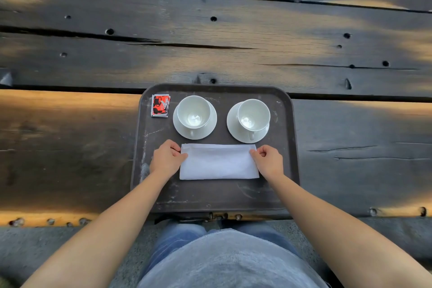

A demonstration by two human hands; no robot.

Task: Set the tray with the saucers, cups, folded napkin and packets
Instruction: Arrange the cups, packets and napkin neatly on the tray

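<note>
A dark brown tray [215, 196] lies on the wooden table in front of me. Two white cups stand on white saucers at its far side: the left cup [194, 112] on the left saucer [180, 129], the right cup [253, 114] on the right saucer [233, 128]. A small stack of red-and-black packets [160, 105] lies in the tray's far left corner. A folded white napkin [218, 162] lies flat below the cups. My left hand [167, 159] pinches the napkin's left end. At the right end, my right hand [268, 160] pinches it too.
The table [210, 37] is made of dark weathered planks with gaps, cracks and bolt holes. Its near edge [46, 218] runs just below the tray. My lap in blue jeans and a grey shirt [224, 262] fills the bottom of the view.
</note>
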